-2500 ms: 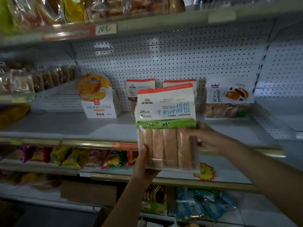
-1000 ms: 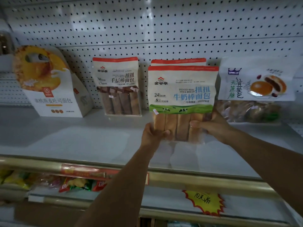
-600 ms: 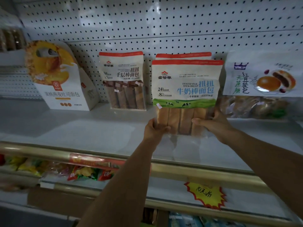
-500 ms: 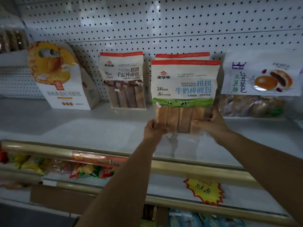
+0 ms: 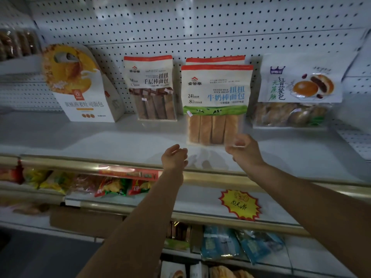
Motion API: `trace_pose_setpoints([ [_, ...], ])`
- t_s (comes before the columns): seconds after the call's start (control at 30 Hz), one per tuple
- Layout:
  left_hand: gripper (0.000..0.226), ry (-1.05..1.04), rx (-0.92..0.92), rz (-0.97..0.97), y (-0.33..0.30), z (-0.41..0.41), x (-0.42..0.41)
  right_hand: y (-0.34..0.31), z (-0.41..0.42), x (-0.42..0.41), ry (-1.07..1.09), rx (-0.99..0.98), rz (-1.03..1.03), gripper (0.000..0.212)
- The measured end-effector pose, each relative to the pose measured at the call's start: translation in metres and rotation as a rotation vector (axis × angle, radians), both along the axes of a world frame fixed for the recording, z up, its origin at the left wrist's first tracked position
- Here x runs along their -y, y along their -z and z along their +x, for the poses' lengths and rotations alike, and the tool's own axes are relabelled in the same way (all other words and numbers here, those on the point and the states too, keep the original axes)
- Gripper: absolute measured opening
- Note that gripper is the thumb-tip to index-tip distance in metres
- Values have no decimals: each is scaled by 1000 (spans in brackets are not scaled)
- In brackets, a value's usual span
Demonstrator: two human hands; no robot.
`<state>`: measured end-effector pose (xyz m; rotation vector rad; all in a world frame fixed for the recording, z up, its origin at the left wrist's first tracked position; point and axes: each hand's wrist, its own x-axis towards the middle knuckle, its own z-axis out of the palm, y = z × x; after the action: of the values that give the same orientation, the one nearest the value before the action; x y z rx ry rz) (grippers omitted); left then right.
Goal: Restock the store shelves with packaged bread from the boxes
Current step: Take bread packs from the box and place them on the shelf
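A white pack of milk stick bread (image 5: 215, 105) with a red top strip stands upright on the white shelf (image 5: 100, 141), leaning on an identical pack (image 5: 215, 60) behind it. My left hand (image 5: 174, 157) hovers just in front of the pack's lower left, fingers loosely curled and holding nothing. My right hand (image 5: 244, 150) is at the pack's lower right corner, fingers loosely curled, apart from or barely touching the wrapper.
On the same shelf stand a brown stick bread pack (image 5: 149, 87), a yellow toast box (image 5: 80, 83) at left and a red bean bun bag (image 5: 295, 91) at right. A gold shelf rail (image 5: 80, 163) runs in front. Snack bags fill the lower shelves.
Both hands have let go of the milk stick bread pack and drawn back toward me. The pack now stands on the shelf by itself.
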<state>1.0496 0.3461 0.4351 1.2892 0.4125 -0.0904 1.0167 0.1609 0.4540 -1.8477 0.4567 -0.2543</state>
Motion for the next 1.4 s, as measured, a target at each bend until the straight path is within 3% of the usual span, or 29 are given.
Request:
trace_pose_setpoints([
  [0.13, 25, 14, -50, -230, 3, -47, -19, 3, -30, -13, -110, 38, 8, 24],
  [0.5, 7, -75, -350, -118, 110, -175, -119, 83, -123, -67, -318, -134, 76, 11],
  [0.7, 24, -92, -552, -63, 189, -232, -180, 162, -167, -107, -337, -349, 128, 12],
  [0.9, 13, 12, -705, 99, 278, -260, -232, 268, -206, -181, -392, -685, 189, 8],
  [1.0, 13, 37, -830, 91, 323, -264, -255, 320, -226, -218, -411, -850, 214, 9],
  [1.4, 16, 423, -925, 318, 491, -266, -305, 504, -308, -298, -223, -1067, 242, 20],
])
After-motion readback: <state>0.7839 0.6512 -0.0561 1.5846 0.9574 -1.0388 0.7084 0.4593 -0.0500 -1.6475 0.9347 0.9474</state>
